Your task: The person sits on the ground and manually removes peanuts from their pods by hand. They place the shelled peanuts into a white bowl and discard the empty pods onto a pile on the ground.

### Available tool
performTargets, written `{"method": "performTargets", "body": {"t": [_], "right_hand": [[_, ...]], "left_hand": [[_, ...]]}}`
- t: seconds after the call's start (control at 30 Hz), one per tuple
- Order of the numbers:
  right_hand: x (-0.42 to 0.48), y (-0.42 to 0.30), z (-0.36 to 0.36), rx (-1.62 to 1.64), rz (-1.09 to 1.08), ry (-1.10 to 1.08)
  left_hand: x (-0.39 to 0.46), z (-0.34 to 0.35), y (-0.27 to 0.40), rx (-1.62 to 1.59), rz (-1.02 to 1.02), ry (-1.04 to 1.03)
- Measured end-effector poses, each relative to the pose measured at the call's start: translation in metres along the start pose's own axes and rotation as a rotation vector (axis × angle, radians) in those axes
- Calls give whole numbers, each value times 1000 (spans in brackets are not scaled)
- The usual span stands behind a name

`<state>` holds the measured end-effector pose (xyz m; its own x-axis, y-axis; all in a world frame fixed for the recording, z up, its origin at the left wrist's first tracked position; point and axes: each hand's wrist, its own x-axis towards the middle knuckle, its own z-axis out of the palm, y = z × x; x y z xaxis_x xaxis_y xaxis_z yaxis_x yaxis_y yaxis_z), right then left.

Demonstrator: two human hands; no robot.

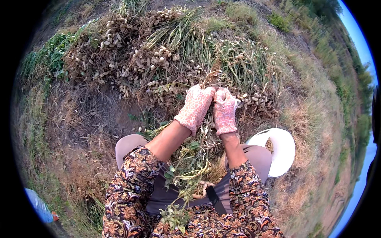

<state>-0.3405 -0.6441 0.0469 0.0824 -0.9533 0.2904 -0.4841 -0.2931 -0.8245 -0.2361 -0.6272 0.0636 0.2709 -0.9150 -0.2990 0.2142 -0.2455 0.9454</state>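
Note:
My left hand [198, 105], in a pink-and-white patterned glove, is closed around a pulled peanut plant [213, 78] near its brown roots. Pressed right beside it, my right hand [225, 110] wears a matching glove and has its fingers curled on the same plant. The roots stick up past my knuckles, while the leafy stems [186, 183] trail down between my knees to my lap. My fingertips face away, so any pod between them is hidden. Just beyond both hands lies a heap of uprooted peanut plants [160, 59], many pale pods showing among the roots.
By my right knee [259, 157] a white bucket [282, 153] leans with its mouth towards me, peanuts [269, 145] inside. Dry grass [297, 190] covers the ground to the right. A plastic bag [40, 206] lies at the lower left. Green foliage [58, 49] borders the heap's left end.

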Motion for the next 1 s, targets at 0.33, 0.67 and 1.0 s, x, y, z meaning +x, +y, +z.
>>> {"method": "performTargets", "body": {"t": [0.33, 0.67, 1.0], "right_hand": [[11, -14, -15, 996, 885, 26], [-42, 58, -235, 394, 428, 481], [-78, -19, -167, 202, 144, 5]], "left_hand": [[-5, 0, 25, -431, -212, -290], [-13, -10, 35, -718, -238, -441], [-19, 1, 34, -618, -160, -399]]}}
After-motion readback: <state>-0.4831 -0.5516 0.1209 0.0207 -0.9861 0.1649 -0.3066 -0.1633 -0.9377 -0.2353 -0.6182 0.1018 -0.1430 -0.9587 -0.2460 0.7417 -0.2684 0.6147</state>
